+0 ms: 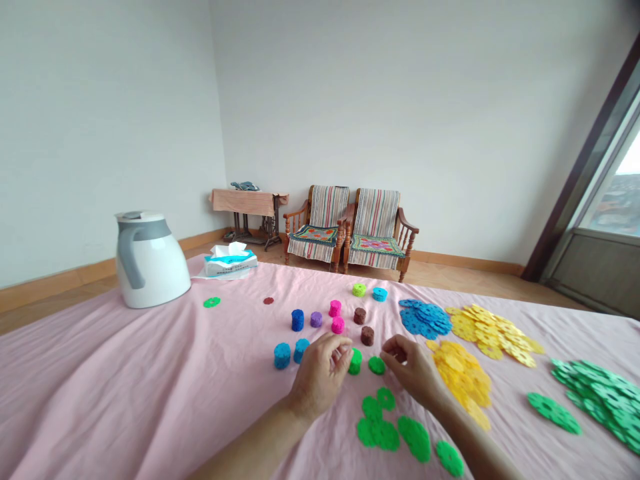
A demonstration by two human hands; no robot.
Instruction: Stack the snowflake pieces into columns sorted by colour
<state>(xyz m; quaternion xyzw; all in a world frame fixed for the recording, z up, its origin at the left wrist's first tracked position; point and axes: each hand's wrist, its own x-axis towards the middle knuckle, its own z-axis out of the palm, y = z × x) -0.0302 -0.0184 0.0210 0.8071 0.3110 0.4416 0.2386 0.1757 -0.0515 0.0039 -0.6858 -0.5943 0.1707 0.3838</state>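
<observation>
My left hand (323, 368) has its fingers curled, the tips right beside a tall stack of green snowflake discs (355, 361); whether they touch it I cannot tell. To the right of that stack is a lower pile of green discs (377, 365). My right hand (411, 368) is close to this pile, thumb and fingers bent together. Anything inside either hand is hidden or too small to see. Loose green discs (379, 430) lie on the pink cloth between my forearms. Two brown stacks (367, 335) and pink stacks (337, 325) stand just beyond the hands.
Blue stacks (283, 355) and a purple one (316, 319) stand left. Heaps of blue discs (425, 318), yellow discs (460, 377) and green discs (600, 400) spread right. A white jug (150, 263) and tissue pack (231, 262) sit at the left. Beyond are two chairs (377, 227).
</observation>
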